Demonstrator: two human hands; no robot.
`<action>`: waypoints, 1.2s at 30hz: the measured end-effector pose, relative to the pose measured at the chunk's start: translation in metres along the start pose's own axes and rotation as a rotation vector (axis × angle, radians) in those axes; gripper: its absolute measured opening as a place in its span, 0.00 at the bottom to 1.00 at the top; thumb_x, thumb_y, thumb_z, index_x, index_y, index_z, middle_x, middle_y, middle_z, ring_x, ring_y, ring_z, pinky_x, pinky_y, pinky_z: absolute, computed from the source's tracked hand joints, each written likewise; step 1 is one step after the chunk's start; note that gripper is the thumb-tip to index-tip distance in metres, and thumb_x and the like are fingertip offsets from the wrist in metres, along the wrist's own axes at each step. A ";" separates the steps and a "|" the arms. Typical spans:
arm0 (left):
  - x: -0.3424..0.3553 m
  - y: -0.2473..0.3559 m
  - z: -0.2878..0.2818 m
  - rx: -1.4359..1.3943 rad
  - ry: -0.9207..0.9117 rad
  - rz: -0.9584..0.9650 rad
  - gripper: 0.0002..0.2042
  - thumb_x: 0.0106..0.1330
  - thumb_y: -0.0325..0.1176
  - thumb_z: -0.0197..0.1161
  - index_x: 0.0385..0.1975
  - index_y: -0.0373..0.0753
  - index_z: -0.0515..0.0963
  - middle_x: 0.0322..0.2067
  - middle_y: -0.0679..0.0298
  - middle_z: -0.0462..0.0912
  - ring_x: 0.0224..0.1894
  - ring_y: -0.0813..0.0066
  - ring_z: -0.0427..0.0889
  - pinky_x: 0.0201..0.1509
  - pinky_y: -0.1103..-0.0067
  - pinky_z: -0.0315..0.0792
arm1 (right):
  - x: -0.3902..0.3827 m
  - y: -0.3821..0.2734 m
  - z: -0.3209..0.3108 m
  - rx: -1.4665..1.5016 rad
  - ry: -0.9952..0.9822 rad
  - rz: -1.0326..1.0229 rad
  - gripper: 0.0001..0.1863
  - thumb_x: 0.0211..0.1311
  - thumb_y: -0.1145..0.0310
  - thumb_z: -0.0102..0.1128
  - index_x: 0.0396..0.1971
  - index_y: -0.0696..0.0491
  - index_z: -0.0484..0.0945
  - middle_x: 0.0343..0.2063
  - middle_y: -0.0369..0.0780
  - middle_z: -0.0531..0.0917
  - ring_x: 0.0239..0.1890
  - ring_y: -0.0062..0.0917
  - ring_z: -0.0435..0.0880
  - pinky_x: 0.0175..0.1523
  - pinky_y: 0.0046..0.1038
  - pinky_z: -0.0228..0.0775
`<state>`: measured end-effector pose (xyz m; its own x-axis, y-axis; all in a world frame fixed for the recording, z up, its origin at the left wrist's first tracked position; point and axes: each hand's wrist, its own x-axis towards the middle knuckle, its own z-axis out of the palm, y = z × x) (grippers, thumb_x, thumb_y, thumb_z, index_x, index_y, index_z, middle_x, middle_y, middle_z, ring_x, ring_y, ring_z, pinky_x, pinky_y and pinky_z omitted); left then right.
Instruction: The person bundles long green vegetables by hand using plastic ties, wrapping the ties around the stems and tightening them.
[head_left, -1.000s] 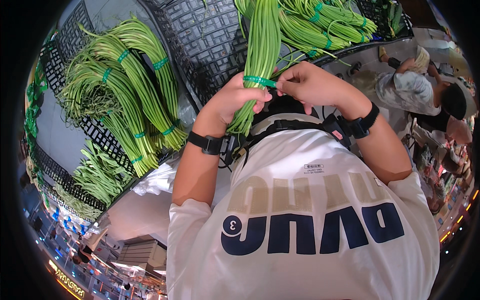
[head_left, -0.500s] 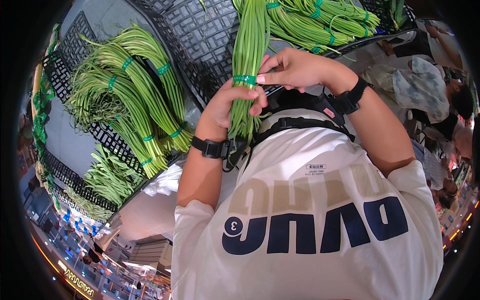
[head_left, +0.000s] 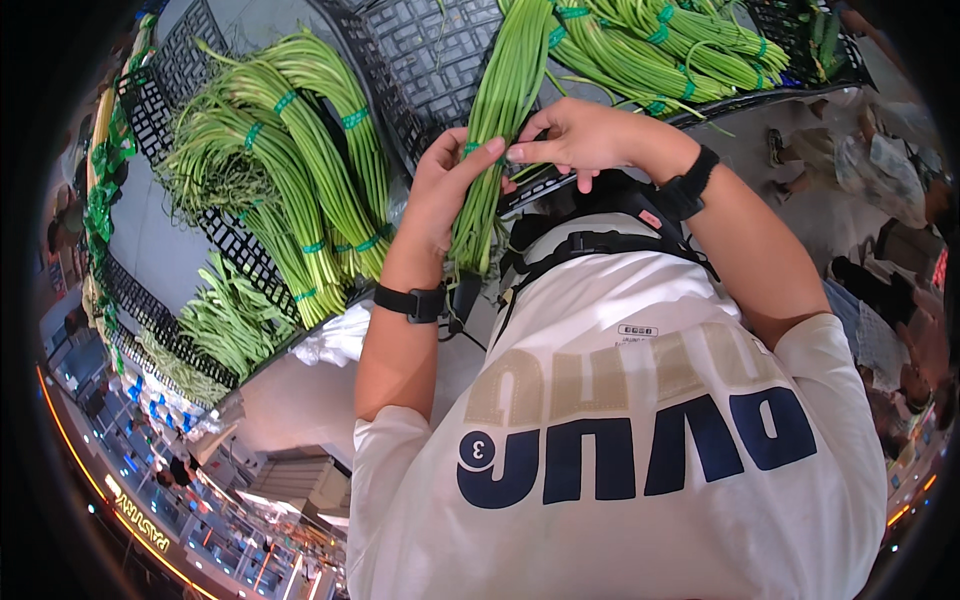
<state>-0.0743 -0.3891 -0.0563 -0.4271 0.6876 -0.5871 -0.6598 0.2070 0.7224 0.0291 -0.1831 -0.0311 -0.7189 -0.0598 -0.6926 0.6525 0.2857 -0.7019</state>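
A long bundle of green garlic scapes (head_left: 507, 70) hangs over the crate edge toward me, its loose ends pointing down. My left hand (head_left: 445, 185) is closed round it from the left, thumb across the front. A bit of green tape (head_left: 471, 148) shows at that grip; the rest is hidden by the thumb. From the right, my right hand (head_left: 590, 140) pinches at the bundle's edge beside the left thumb tip, its lower fingers hanging loosely. Whether its fingertips hold the tape's end is too small to tell.
Taped garlic scape bundles (head_left: 300, 160) lie in the left crate, and more bundles (head_left: 670, 50) at the far right. A black plastic crate (head_left: 420, 60) stands between them. Green beans (head_left: 235, 315) sit at the lower left. Other people (head_left: 880, 170) are beyond the right side.
The bundle now leans more, its top farther right. My left thumb has slid over the tape, which showed plainly before. The right hand stays at the bundle's edge. The whole view has shifted slightly.
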 end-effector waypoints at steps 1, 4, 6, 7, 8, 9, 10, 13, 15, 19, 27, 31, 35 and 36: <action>-0.003 0.005 0.001 0.110 -0.001 -0.005 0.17 0.70 0.37 0.70 0.51 0.34 0.77 0.37 0.62 0.85 0.34 0.75 0.86 0.36 0.76 0.83 | -0.004 0.001 -0.001 0.005 -0.015 0.001 0.36 0.68 0.40 0.64 0.57 0.59 0.80 0.25 0.41 0.79 0.16 0.25 0.82 0.22 0.24 0.71; -0.009 0.018 0.001 0.165 -0.149 -0.082 0.15 0.75 0.38 0.63 0.52 0.34 0.78 0.38 0.63 0.86 0.35 0.78 0.86 0.42 0.80 0.81 | -0.018 -0.002 -0.006 -0.019 -0.056 -0.006 0.27 0.72 0.48 0.62 0.57 0.56 0.81 0.24 0.38 0.78 0.15 0.23 0.80 0.19 0.23 0.68; -0.015 0.026 0.009 0.241 -0.213 -0.139 0.19 0.71 0.38 0.69 0.55 0.33 0.78 0.40 0.65 0.86 0.38 0.81 0.83 0.43 0.83 0.77 | -0.011 0.016 -0.005 -0.014 -0.096 -0.054 0.24 0.73 0.51 0.61 0.56 0.55 0.82 0.24 0.38 0.78 0.14 0.22 0.78 0.19 0.23 0.68; -0.021 0.026 0.015 0.242 -0.196 -0.135 0.19 0.71 0.38 0.69 0.55 0.33 0.78 0.40 0.65 0.86 0.38 0.81 0.83 0.43 0.83 0.77 | -0.010 0.018 -0.007 -0.011 -0.117 -0.110 0.22 0.74 0.53 0.60 0.55 0.55 0.83 0.24 0.37 0.78 0.13 0.21 0.76 0.19 0.22 0.68; -0.028 0.025 0.024 0.334 -0.182 -0.048 0.20 0.69 0.36 0.71 0.56 0.32 0.77 0.41 0.65 0.85 0.40 0.82 0.82 0.45 0.83 0.77 | -0.011 0.019 -0.008 -0.016 -0.119 -0.151 0.18 0.75 0.58 0.58 0.53 0.54 0.84 0.24 0.35 0.77 0.12 0.20 0.74 0.19 0.22 0.68; -0.036 0.023 0.032 0.426 -0.166 0.037 0.22 0.67 0.34 0.73 0.57 0.32 0.76 0.43 0.65 0.84 0.42 0.82 0.81 0.47 0.83 0.76 | -0.013 0.019 -0.010 -0.019 -0.131 -0.163 0.18 0.75 0.58 0.58 0.53 0.54 0.84 0.24 0.35 0.77 0.12 0.20 0.74 0.19 0.22 0.68; -0.042 0.022 0.038 0.426 -0.119 0.023 0.27 0.61 0.29 0.77 0.58 0.31 0.73 0.45 0.64 0.83 0.45 0.80 0.80 0.50 0.81 0.75 | -0.017 0.015 -0.014 -0.018 -0.165 -0.170 0.18 0.75 0.59 0.58 0.53 0.55 0.84 0.24 0.34 0.78 0.13 0.19 0.75 0.19 0.22 0.68; -0.051 0.007 0.057 0.615 0.075 0.118 0.30 0.56 0.27 0.78 0.59 0.31 0.72 0.44 0.63 0.82 0.46 0.77 0.80 0.51 0.79 0.76 | -0.026 0.015 -0.021 0.002 -0.257 -0.191 0.17 0.76 0.61 0.56 0.53 0.57 0.83 0.24 0.34 0.79 0.14 0.18 0.76 0.21 0.23 0.70; -0.050 0.001 0.059 0.667 0.122 0.139 0.31 0.54 0.26 0.77 0.59 0.30 0.72 0.46 0.60 0.83 0.46 0.74 0.81 0.51 0.77 0.76 | -0.021 0.032 -0.020 0.035 -0.319 -0.271 0.17 0.76 0.62 0.55 0.54 0.57 0.83 0.25 0.35 0.80 0.15 0.19 0.77 0.23 0.23 0.71; -0.050 -0.008 0.059 0.647 0.192 -0.032 0.24 0.55 0.27 0.76 0.53 0.29 0.78 0.42 0.60 0.86 0.40 0.77 0.82 0.46 0.77 0.77 | -0.019 0.060 -0.020 0.178 -0.386 -0.348 0.17 0.78 0.63 0.54 0.53 0.59 0.81 0.27 0.36 0.81 0.17 0.18 0.79 0.25 0.21 0.73; -0.040 -0.027 0.054 0.572 0.072 0.064 0.13 0.62 0.24 0.70 0.45 0.30 0.80 0.33 0.66 0.85 0.31 0.80 0.82 0.37 0.81 0.76 | -0.053 0.053 -0.011 0.106 -0.225 -0.232 0.16 0.77 0.59 0.55 0.50 0.55 0.82 0.23 0.32 0.77 0.13 0.16 0.74 0.20 0.20 0.64; -0.035 -0.026 0.042 0.519 -0.011 0.056 0.08 0.64 0.23 0.66 0.41 0.32 0.79 0.30 0.65 0.83 0.28 0.78 0.81 0.32 0.79 0.76 | -0.062 0.049 0.012 0.158 -0.055 -0.265 0.13 0.74 0.62 0.58 0.43 0.56 0.85 0.20 0.31 0.77 0.14 0.13 0.69 0.22 0.20 0.62; -0.026 -0.038 0.028 0.574 -0.031 0.098 0.07 0.64 0.25 0.67 0.39 0.33 0.79 0.29 0.66 0.82 0.24 0.79 0.78 0.28 0.80 0.72 | -0.078 0.028 0.038 0.019 0.236 -0.482 0.12 0.70 0.66 0.60 0.34 0.58 0.86 0.21 0.30 0.80 0.24 0.12 0.72 0.30 0.21 0.66; -0.024 -0.040 0.026 0.514 -0.049 0.101 0.08 0.63 0.25 0.68 0.39 0.33 0.79 0.27 0.66 0.82 0.23 0.81 0.78 0.26 0.81 0.72 | -0.083 0.018 0.043 0.036 0.247 -0.402 0.11 0.68 0.66 0.60 0.33 0.58 0.87 0.22 0.30 0.81 0.26 0.13 0.75 0.34 0.21 0.68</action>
<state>-0.0213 -0.3962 -0.0616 -0.4353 0.7512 -0.4963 -0.2233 0.4440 0.8678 0.1107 -0.2142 0.0063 -0.9490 0.0719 -0.3070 0.3150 0.2530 -0.9147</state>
